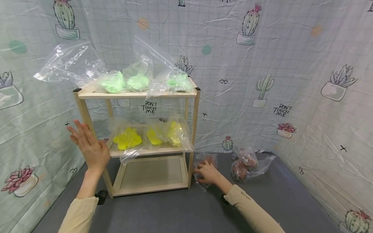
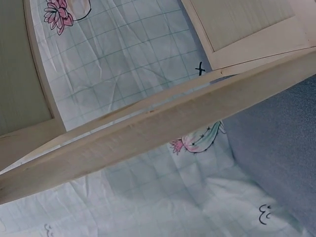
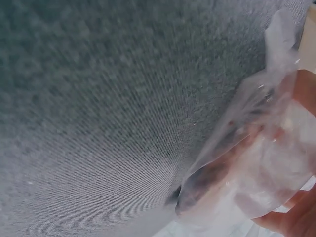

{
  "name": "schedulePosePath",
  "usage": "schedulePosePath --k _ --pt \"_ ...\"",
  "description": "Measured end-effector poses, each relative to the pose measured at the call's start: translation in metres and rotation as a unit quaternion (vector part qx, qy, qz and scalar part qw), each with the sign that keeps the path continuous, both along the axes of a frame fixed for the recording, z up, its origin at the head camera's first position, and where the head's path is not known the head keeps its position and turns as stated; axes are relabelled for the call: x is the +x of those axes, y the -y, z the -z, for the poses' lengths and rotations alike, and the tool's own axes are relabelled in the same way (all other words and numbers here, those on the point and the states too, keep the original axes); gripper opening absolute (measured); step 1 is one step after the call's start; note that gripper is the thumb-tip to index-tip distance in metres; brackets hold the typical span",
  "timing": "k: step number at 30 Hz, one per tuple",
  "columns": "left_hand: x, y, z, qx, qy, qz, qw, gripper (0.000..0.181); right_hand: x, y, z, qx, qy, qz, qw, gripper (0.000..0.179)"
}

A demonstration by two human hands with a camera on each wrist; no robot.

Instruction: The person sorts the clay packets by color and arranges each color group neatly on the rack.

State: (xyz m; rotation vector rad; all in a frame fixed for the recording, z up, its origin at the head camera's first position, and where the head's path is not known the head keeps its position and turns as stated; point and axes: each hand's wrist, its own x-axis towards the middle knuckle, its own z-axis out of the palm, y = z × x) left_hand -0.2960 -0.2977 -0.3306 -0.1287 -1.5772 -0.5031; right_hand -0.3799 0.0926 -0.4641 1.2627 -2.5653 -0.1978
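gripping a bag [image 1: 212, 158] on grey tabletop [image 1: 163, 213], curled right fingers [image 1: 200, 171]; straight, empty left fingers [image 1: 84, 134]; cactus-print backdrop [image 1: 227, 68]

A long, pale wooden bar [image 2: 153, 128] slants across the view, light-brown framed wooden panels at left [image 2: 19, 74] and upper right [image 2: 247, 19] meeting it. Behind hangs creased, whitish grid-printed cloth [image 2: 123, 64] with a pink-topped green cactus print [image 2: 200, 138]; the dark grey surface [image 2: 281, 133] at right seems woven.

Mint-green lumps [image 1: 138, 82] are showing at upper left, yellow lumps [image 1: 127, 139] at lower left, reddish-brown lumps [image 1: 240, 170] at lower right; green-and-pink plants [image 1: 250, 24] are patterning the pale gridded backdrop [image 1: 227, 116]; the surface [image 1: 163, 213] is looking grey.
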Motion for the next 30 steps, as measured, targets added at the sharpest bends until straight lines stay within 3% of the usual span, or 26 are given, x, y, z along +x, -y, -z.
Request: schedulePosePath --k 9,19,26,30 --pt "0.000 0.000 0.001 0.009 0.014 -0.022 0.9996 0.077 0.011 -0.007 -0.001 0.012 -0.018 -0.032 0.9992 0.031" --pt "-0.001 0.000 0.002 0.013 0.016 -0.027 0.9994 0.077 0.025 -0.022 -0.005 0.006 0.005 -0.045 0.9989 0.034" --pt "-0.001 -0.002 0.002 0.015 0.008 -0.027 0.9995 0.076 0.032 -0.030 -0.005 -0.028 -0.026 -0.047 0.9982 0.047" --pt "-0.002 -0.003 0.002 0.016 0.006 -0.028 0.9995 0.076 0.032 -0.029 -0.006 -0.057 0.005 -0.020 0.9982 0.068"
